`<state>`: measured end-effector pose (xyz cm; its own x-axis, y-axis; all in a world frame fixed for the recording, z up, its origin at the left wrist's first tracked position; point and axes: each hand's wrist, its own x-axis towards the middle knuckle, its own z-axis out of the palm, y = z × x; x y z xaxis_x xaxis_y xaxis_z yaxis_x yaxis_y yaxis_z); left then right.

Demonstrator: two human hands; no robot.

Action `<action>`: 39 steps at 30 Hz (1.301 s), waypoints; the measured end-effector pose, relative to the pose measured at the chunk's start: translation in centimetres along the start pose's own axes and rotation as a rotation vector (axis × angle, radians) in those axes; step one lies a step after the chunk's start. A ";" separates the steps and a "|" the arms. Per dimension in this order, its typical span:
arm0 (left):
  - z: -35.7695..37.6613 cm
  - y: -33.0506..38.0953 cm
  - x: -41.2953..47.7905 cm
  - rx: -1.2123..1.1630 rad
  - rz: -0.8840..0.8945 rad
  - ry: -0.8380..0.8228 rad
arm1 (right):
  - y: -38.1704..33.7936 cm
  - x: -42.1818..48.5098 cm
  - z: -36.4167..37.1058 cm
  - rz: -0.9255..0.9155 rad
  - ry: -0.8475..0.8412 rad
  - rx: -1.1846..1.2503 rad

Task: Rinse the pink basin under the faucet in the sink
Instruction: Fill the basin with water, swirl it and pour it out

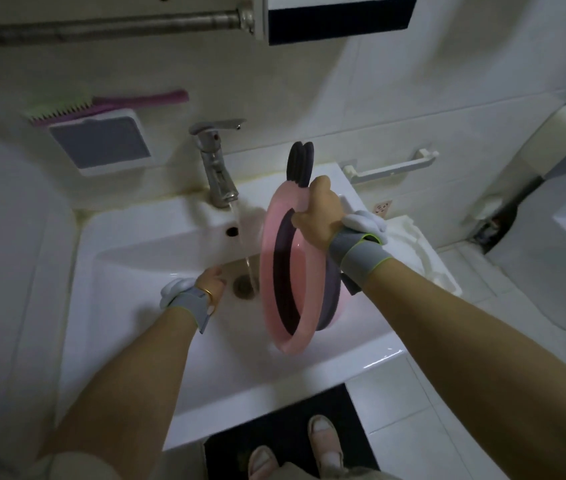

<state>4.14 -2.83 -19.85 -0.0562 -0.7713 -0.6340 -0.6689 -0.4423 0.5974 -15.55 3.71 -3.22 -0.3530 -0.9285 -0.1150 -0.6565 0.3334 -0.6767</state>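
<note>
The pink basin (269,271), with a dark grey collapsible wall and dark handles at its top, stands on edge over the white sink (143,341), right of the drain (244,285). My right hand (321,216) grips its upper rim. The chrome faucet (217,168) runs; its stream falls just left of the basin toward the drain. My left hand (210,284) is low in the sink bowl beside the drain, left of the stream, fingers apart, holding nothing.
A pink and green brush (108,105) and a grey-fronted holder (101,143) hang on the wall behind the faucet. A white rail (392,166) is on the right wall. A dark mat (292,427) lies below the sink under my feet.
</note>
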 end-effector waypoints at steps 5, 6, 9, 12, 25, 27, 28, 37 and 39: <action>1.6 -1.1 2.7 0.143 0.013 -0.080 | 0.4 0.5 -0.1 0.010 -0.002 -0.045; 2.0 -0.9 2.8 0.181 0.011 -0.093 | 0.5 0.6 0.0 0.016 -0.006 -0.040; 2.9 -0.5 2.7 0.252 0.036 -0.039 | 0.7 0.8 0.3 0.033 -0.009 -0.028; 3.7 -1.0 3.6 0.318 0.093 -0.039 | 0.8 0.8 0.6 0.055 -0.013 -0.003; 3.5 -1.6 4.5 0.277 0.144 -0.141 | 0.9 0.5 0.0 0.090 0.020 -0.010; 3.3 -1.8 4.7 0.278 0.137 -0.143 | 1.0 0.3 0.0 0.093 0.025 -0.014; 3.3 -1.8 4.6 0.286 0.148 -0.143 | 1.0 0.2 0.0 0.095 0.030 -0.015; 3.4 -1.1 3.9 0.215 0.156 -0.172 | 1.3 -0.2 0.4 0.089 0.051 -0.007; 3.2 -0.4 2.2 0.176 0.155 -0.137 | 1.2 -0.5 0.4 0.082 0.052 -0.002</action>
<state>1.95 -2.90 -23.05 -0.2600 -0.7491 -0.6093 -0.7622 -0.2281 0.6058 -15.93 4.51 -4.30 -0.4394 -0.8885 -0.1320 -0.6253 0.4081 -0.6652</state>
